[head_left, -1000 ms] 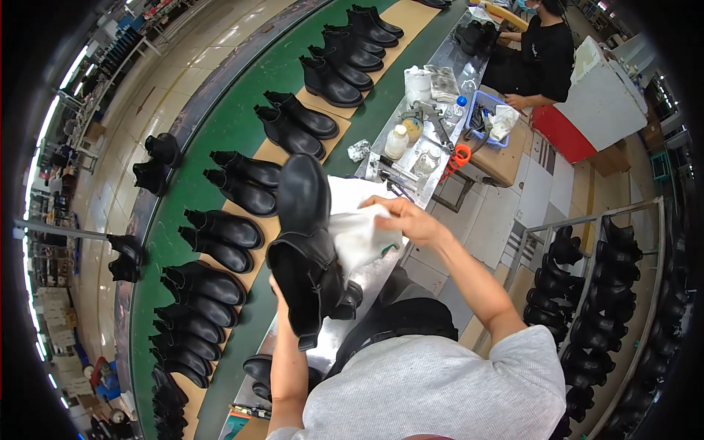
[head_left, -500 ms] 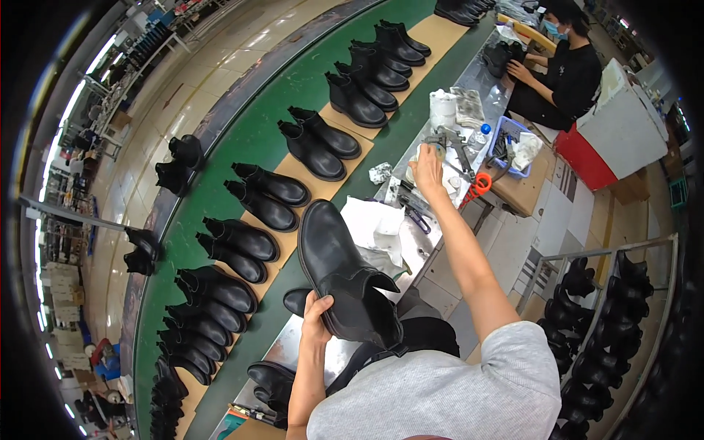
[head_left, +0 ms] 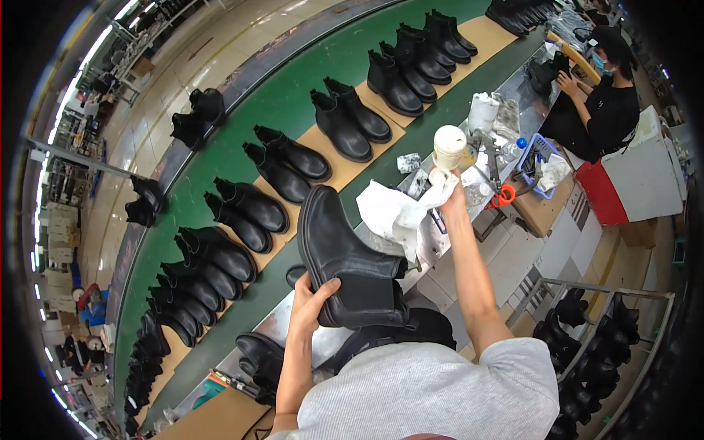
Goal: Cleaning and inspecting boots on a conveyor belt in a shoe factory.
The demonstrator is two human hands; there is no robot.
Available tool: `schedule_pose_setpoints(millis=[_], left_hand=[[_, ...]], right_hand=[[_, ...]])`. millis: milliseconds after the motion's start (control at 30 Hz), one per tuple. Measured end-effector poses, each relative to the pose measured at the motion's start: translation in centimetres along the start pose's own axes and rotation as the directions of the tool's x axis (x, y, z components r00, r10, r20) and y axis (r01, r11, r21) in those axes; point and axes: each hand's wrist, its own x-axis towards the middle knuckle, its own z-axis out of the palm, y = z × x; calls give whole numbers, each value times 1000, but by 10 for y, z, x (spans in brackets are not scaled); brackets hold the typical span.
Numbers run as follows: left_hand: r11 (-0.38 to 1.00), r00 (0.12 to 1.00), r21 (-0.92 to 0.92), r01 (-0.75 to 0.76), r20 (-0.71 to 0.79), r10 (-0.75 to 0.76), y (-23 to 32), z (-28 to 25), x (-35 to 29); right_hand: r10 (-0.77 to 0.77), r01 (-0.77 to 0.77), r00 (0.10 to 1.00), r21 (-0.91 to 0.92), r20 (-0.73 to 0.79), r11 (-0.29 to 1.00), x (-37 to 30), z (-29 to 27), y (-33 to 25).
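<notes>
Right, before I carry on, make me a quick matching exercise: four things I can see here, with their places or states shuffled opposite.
Things
1. Raised black leather ankle boot
2. Cream-white plastic bottle
3. Blue plastic basket
4. Long green belt

Places or states
A. Lies beneath tan cardboard sheets
B. In the left hand
C. Has crumpled white material inside
D. At the right hand

Pairs: 1-B, 2-D, 3-C, 4-A
</notes>
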Motion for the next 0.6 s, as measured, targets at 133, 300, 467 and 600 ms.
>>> schedule_pose_setpoints(millis=[133, 300, 467, 600], left_hand=[[999, 998, 48, 25, -61, -22, -2, -10, -1], [999, 998, 25, 29, -48, -28, 4, -17, -7], [998, 994, 56, 17, -111, -11, 2, -28, -17], [996, 997, 84, -29, -71, 35, -4, -36, -29]], right_hand=[[-512, -13, 754, -788, -411, 615, 5, 66, -9], [-449, 110, 770, -789, 452, -605, 23, 73, -33], [-346, -23, 881, -704, 321, -710, 14, 85, -33], [-76, 193, 979, -980, 190, 40, -53, 181, 7]])
